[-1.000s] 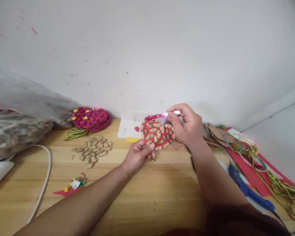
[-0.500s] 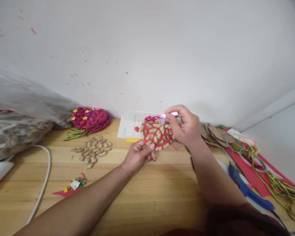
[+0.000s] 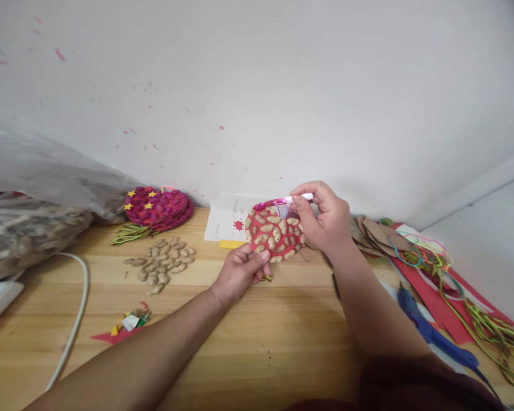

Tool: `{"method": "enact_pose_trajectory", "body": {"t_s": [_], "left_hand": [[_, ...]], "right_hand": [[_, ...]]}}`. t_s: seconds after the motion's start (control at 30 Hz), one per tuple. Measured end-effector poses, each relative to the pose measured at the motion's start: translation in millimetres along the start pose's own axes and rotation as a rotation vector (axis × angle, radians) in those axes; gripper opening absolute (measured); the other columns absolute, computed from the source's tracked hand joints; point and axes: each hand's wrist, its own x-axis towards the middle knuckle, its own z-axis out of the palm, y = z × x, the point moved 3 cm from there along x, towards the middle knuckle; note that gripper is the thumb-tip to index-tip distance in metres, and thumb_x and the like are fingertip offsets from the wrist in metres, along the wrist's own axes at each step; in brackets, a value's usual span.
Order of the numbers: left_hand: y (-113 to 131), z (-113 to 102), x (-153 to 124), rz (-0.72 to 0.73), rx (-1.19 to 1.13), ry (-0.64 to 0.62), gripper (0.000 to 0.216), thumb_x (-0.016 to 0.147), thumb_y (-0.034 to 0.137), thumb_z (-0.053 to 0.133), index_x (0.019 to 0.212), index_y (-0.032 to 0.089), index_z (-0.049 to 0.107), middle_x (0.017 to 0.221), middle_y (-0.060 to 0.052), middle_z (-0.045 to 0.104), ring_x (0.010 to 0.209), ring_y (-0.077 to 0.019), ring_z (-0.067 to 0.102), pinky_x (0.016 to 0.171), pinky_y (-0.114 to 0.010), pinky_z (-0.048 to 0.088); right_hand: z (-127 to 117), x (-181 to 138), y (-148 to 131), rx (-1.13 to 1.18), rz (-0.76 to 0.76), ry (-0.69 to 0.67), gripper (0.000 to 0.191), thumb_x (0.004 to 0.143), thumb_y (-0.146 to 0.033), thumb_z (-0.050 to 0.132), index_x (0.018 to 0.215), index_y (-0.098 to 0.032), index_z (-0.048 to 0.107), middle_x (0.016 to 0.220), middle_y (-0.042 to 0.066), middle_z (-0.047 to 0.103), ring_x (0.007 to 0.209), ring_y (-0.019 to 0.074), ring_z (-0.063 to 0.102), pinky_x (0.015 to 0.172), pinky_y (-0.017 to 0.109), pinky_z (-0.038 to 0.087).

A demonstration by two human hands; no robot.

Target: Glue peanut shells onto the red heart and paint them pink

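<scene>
My left hand (image 3: 240, 273) pinches the lower edge of a red disc covered with peanut shells (image 3: 273, 235), holding it upright above the wooden table (image 3: 257, 337). At the disc's top right edge my right hand (image 3: 324, 220) is closed on a thin white stick with a pink tip (image 3: 288, 200). The pink tip lies along the disc's top rim. A shiny scrap sits near the disc's top.
Loose peanuts (image 3: 163, 264) lie left of the disc, with finished magenta discs bearing yellow stars (image 3: 157, 205) behind them. A plastic bag of peanuts (image 3: 25, 228) and a white cable (image 3: 75, 319) are at far left. Paper (image 3: 227, 221), cardboard pieces (image 3: 374, 231), coloured cords (image 3: 462, 297) and a blue glue gun (image 3: 432, 334) lie at the right.
My right hand dipped slightly with the stick half a second ago and has come back up to the disc's top rim. The left hand and disc have stayed put.
</scene>
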Motion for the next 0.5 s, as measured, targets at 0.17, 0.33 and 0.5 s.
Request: {"method": "enact_pose_trajectory", "body": {"t_s": [0.17, 0.33, 0.5], "left_hand": [[-1.8, -1.5, 1.6, -0.001, -0.003, -0.004, 0.044, 0.076, 0.053, 0.088, 0.076, 0.016, 0.066, 0.059, 0.0, 0.068, 0.045, -0.0055, 0.047, 0.044, -0.018, 0.034], [-1.9, -1.0, 1.1, 0.002, -0.005, -0.004, 0.044, 0.075, 0.053, 0.088, 0.075, 0.016, 0.065, 0.059, 0.0, 0.068, 0.045, -0.0056, 0.047, 0.043, -0.018, 0.034], [-0.1, 0.0, 0.0, 0.0, 0.001, -0.001, 0.045, 0.075, 0.054, 0.088, 0.074, 0.015, 0.065, 0.059, -0.001, 0.069, 0.045, -0.0057, 0.047, 0.043, -0.018, 0.033]], "right_hand": [[-0.8, 0.8, -1.4, 0.015, -0.014, -0.015, 0.009, 0.098, -0.028, 0.063, 0.096, -0.023, 0.069, 0.084, 0.0, 0.074, 0.069, 0.0143, 0.069, 0.065, 0.028, 0.051], [-0.7, 1.1, -2.8, 0.018, -0.023, -0.028, 0.008, 0.098, -0.027, 0.062, 0.096, -0.023, 0.069, 0.086, 0.0, 0.075, 0.07, 0.0137, 0.069, 0.067, 0.028, 0.052], [-3.9, 2.6, -1.6, -0.015, -0.029, -0.004, 0.009, 0.098, -0.028, 0.063, 0.094, -0.023, 0.069, 0.084, 0.001, 0.074, 0.07, 0.0145, 0.067, 0.066, 0.028, 0.051]]}}
